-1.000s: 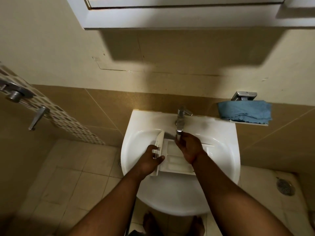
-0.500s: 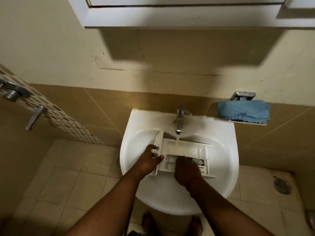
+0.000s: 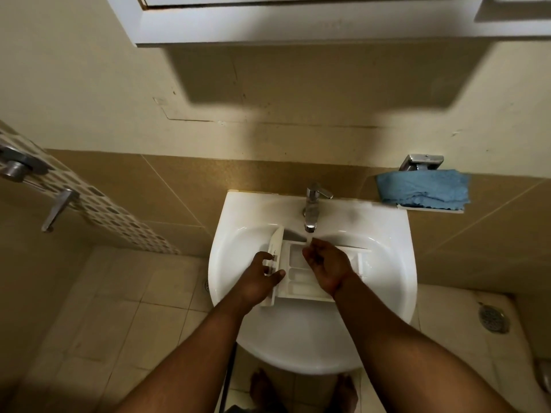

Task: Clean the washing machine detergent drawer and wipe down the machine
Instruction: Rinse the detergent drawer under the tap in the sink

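A white detergent drawer (image 3: 296, 278) lies across the basin of the white sink (image 3: 387, 293), its front panel to the left. My left hand (image 3: 262, 278) grips that front panel, thumb on the inner side. My right hand (image 3: 326, 266) hovers over the drawer's compartments with its fingers loosely curled under the thin stream of water from the chrome tap (image 3: 311, 210). Whether it holds anything cannot be made out. The washing machine is out of view.
A folded blue cloth (image 3: 423, 190) sits on a small wall shelf right of the sink. A white cabinet (image 3: 298, 22) hangs overhead. Chrome shower fittings (image 3: 56, 207) jut from the left wall. A floor drain (image 3: 493, 317) lies at the right. My bare feet (image 3: 268, 391) stand under the basin.
My right hand moved from the drawer's near compartments back up under the tap's stream. My left hand kept its grip on the front panel.
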`<act>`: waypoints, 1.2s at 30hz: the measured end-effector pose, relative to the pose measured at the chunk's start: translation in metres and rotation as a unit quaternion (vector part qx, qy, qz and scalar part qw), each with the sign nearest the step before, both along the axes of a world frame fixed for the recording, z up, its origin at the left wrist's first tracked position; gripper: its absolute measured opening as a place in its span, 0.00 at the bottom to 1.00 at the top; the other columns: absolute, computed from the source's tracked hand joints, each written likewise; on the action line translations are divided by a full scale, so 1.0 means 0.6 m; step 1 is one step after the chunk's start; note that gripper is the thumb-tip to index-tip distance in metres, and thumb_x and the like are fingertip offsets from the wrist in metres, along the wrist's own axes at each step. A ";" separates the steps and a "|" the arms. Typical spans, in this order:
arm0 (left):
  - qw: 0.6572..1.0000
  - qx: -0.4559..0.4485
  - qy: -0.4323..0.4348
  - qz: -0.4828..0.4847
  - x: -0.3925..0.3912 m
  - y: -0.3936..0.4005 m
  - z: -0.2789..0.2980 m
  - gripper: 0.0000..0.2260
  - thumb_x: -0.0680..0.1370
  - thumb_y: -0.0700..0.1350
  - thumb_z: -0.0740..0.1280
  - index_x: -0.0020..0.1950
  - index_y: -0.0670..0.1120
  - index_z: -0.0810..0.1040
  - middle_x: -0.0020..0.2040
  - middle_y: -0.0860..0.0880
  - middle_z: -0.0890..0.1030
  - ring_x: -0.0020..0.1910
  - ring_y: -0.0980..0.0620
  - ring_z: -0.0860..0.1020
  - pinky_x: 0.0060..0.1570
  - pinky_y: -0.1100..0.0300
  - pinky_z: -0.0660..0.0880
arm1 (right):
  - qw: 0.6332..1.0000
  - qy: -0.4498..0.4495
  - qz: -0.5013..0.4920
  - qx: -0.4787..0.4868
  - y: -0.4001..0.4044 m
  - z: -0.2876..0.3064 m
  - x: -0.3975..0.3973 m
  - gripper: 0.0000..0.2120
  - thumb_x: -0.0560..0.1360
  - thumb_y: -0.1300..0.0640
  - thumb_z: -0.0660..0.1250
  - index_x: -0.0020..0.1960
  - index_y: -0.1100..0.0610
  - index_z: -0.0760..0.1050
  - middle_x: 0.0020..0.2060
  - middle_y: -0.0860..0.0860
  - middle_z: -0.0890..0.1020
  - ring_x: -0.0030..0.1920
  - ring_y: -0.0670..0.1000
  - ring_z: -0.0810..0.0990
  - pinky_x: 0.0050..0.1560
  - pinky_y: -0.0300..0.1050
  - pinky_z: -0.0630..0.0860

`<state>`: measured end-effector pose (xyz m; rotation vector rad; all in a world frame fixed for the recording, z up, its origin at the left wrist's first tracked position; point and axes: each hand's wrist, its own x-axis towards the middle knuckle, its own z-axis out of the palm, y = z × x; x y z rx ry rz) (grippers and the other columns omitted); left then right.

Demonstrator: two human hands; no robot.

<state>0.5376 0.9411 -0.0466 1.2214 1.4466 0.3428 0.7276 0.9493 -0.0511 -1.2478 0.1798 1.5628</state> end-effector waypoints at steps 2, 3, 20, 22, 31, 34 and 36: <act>1.000 -0.001 -0.001 -0.002 0.001 0.002 0.002 0.19 0.78 0.50 0.69 0.65 0.54 0.67 0.57 0.46 0.76 0.52 0.46 0.79 0.49 0.55 0.78 | 0.999 0.037 -0.031 0.010 -0.003 -0.003 0.002 0.10 0.81 0.68 0.57 0.49 0.65 0.77 0.43 0.59 0.79 0.44 0.56 0.80 0.46 0.46 0.83; 1.000 -0.002 0.000 -0.003 0.001 0.002 0.003 0.19 0.78 0.50 0.69 0.66 0.53 0.66 0.57 0.46 0.76 0.52 0.46 0.79 0.48 0.57 0.78 | 0.998 0.053 -0.046 0.008 0.000 -0.004 0.001 0.09 0.81 0.68 0.58 0.48 0.66 0.77 0.42 0.60 0.79 0.44 0.56 0.80 0.45 0.48 0.83; 1.000 0.005 0.017 0.000 0.004 0.000 0.004 0.19 0.79 0.48 0.68 0.67 0.52 0.66 0.60 0.46 0.75 0.58 0.45 0.77 0.56 0.50 0.78 | 0.516 -0.688 0.453 0.236 -0.154 -0.081 -0.027 0.17 0.74 0.66 0.62 0.60 0.56 0.76 0.55 0.53 0.77 0.53 0.54 0.75 0.56 0.47 0.75; 1.000 0.004 0.016 0.001 0.005 0.000 0.004 0.20 0.78 0.49 0.69 0.67 0.52 0.66 0.60 0.46 0.75 0.56 0.46 0.77 0.56 0.50 0.78 | 0.478 -0.723 0.479 0.143 -0.168 -0.081 -0.001 0.21 0.75 0.64 0.61 0.67 0.56 0.73 0.61 0.55 0.77 0.59 0.57 0.76 0.60 0.53 0.76; 1.000 -0.001 0.012 0.002 0.005 -0.001 0.008 0.20 0.78 0.49 0.69 0.67 0.52 0.66 0.60 0.44 0.75 0.56 0.46 0.78 0.58 0.48 0.78 | 0.407 -0.717 0.552 0.126 -0.160 -0.046 -0.007 0.24 0.76 0.60 0.58 0.72 0.57 0.66 0.68 0.55 0.70 0.65 0.58 0.72 0.64 0.51 0.73; 1.000 0.000 0.010 0.002 0.004 -0.001 0.009 0.20 0.78 0.49 0.69 0.67 0.52 0.66 0.59 0.45 0.76 0.54 0.46 0.78 0.56 0.50 0.78 | 0.364 -0.716 0.592 0.069 -0.156 -0.031 -0.002 0.22 0.77 0.58 0.57 0.71 0.58 0.66 0.69 0.57 0.69 0.66 0.59 0.70 0.64 0.52 0.72; 1.000 0.004 0.010 0.002 0.003 -0.002 0.007 0.20 0.78 0.49 0.69 0.67 0.52 0.66 0.59 0.44 0.76 0.55 0.46 0.78 0.56 0.49 0.78 | 0.372 -0.692 0.603 0.136 -0.153 -0.024 -0.030 0.24 0.77 0.58 0.57 0.73 0.58 0.64 0.70 0.58 0.68 0.67 0.60 0.69 0.65 0.53 0.71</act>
